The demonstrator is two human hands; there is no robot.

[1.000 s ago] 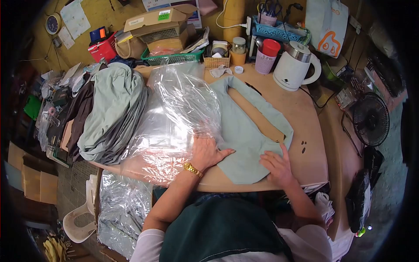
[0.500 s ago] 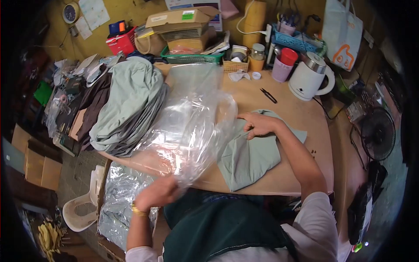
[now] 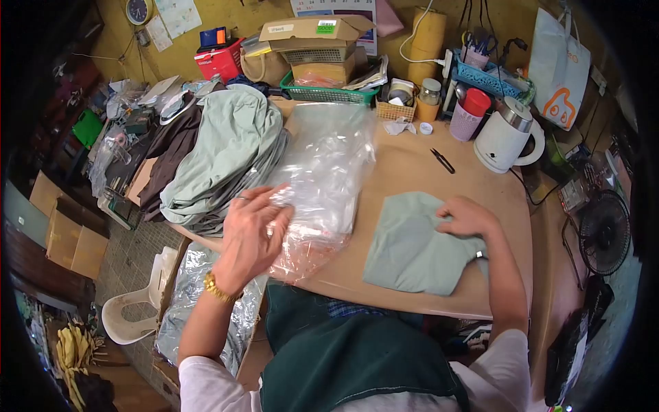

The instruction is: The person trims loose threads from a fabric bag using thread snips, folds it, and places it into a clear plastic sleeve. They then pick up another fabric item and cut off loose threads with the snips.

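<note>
A stack of clear plastic bags [image 3: 326, 161] lies flat near the middle of the table. My left hand [image 3: 255, 237], with a gold watch at the wrist, is over the stack's left edge, fingers apart and holding nothing. To the right is a folded pale green garment [image 3: 412, 254], with a small white label at its right edge. My right hand [image 3: 470, 220] is on its upper right part, thumb and fingers closed on the cloth. Left of the bags rises a heap of similar green garments [image 3: 230, 147].
Black thread snips [image 3: 443, 161] lie behind the folded garment. A white electric kettle [image 3: 501, 141] stands at the back right beside a pink cup [image 3: 465, 122]. A green basket [image 3: 329, 95] holds boxes. Bagged garments [image 3: 195, 295] fill a box below the table's left edge.
My left hand has let go of the lifted plastic bag and moved up; the plastic now lies flatter. My right hand has shifted right on the garment, which has turned. The view has shifted slightly.
</note>
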